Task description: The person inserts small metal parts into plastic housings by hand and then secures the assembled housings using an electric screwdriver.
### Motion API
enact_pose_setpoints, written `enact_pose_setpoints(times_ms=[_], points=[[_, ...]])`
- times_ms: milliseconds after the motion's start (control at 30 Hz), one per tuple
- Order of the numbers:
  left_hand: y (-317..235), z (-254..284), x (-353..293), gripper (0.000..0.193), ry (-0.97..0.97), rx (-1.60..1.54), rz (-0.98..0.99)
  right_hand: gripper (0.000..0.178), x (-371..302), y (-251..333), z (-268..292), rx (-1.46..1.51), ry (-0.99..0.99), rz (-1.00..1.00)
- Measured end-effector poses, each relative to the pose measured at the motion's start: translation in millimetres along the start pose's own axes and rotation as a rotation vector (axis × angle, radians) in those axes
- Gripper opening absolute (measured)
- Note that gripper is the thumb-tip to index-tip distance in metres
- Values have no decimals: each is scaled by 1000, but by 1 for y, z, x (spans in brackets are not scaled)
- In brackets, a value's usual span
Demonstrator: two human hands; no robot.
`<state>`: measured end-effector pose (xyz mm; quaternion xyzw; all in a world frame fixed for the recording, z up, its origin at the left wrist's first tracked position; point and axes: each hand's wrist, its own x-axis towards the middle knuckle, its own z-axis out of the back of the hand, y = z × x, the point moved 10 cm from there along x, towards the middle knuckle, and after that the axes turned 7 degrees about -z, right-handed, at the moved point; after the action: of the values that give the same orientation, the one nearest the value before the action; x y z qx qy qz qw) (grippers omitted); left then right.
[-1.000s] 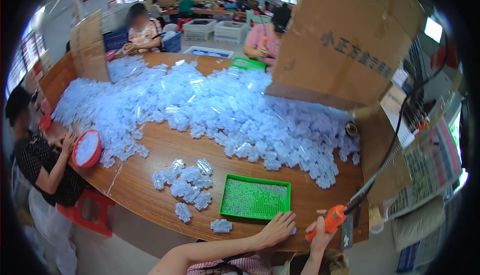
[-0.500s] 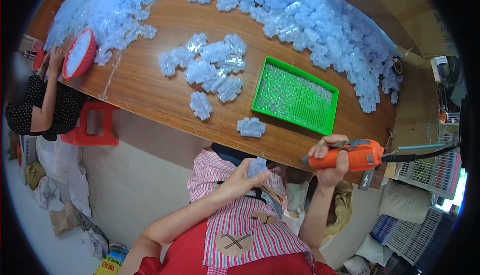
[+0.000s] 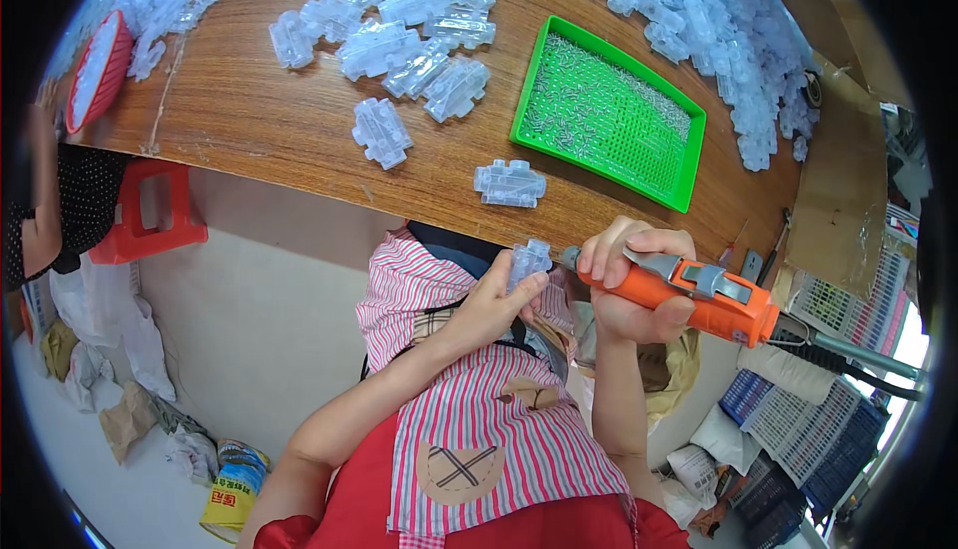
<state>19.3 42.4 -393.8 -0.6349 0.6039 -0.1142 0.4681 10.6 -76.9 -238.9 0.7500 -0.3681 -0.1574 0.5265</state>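
Held in the fingers of my left hand [image 3: 496, 299] is a clear plastic block-shaped part [image 3: 529, 262], just off the table's front edge. My right hand [image 3: 639, 279] wraps round an orange electric screwdriver [image 3: 699, 299], whose tip points left at the part and is at or close to its side; contact I cannot make out. A single clear part [image 3: 510, 184] lies on the table in front of me. Beyond it sits a loose group of similar clear parts [image 3: 383, 48]. To the right, a green tray [image 3: 602, 190] holds many small metal screws or pins.
Big heaps of clear parts [image 3: 728, 50] cover the back of the wooden table [image 3: 249, 115]. A co-worker's arm [image 3: 42, 190] is at the left, near a red bowl [image 3: 98, 75] and a red stool [image 3: 160, 212]. A cable runs right from the screwdriver.
The view has tipped down and nearer. My right hand has brought the screwdriver left, its tip now by the part in my left hand.
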Motion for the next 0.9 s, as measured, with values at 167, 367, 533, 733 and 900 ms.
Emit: enact_pose_setpoints(times_ms=[167, 367, 533, 733, 900], points=[[3, 0, 2, 25, -6, 30, 36, 66, 2, -8, -5, -108, 28, -47], [3, 1, 0, 28, -25, 23, 42, 66, 1, -8, -9, -111, 48, -52], [3, 0, 0, 27, -38, -4, 54, 64, -2, -7, -13, -121, 110, -49], [5, 0, 0, 26, -46, -17, 47, 61, -3, -12, -18, -168, 98, -56], [-2, 2, 3, 26, -86, 51, -9, 58, -1, -10, -25, -218, 131, -1]])
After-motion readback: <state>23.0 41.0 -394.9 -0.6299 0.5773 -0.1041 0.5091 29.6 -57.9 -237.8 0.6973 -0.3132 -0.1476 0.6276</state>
